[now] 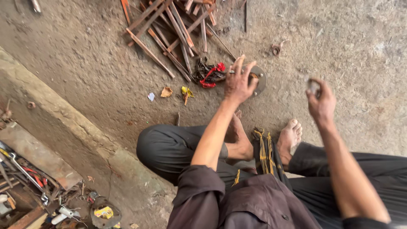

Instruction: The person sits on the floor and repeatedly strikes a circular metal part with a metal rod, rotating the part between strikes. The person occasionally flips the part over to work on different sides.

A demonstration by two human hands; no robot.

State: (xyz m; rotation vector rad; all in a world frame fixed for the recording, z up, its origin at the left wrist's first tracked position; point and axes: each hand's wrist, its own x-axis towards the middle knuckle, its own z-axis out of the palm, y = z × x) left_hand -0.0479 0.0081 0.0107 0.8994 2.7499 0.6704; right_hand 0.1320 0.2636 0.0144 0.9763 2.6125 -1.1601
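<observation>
I sit cross-legged on a dirt floor. My left hand (238, 82) reaches forward and rests on a round grey metal disc (260, 79) lying on the ground, fingers spread over it. My right hand (321, 101) is raised to the right, pinching a small grey metal piece (313, 86) between thumb and fingers. A red and dark rag (210, 73) lies just left of the disc.
A pile of rusty metal strips (171, 29) lies ahead. A concrete ledge (63, 123) runs along the left, with several tools (25, 178) below it. Scraps of paper (166, 92) lie on the floor. My bare feet (290, 138) are in front of me.
</observation>
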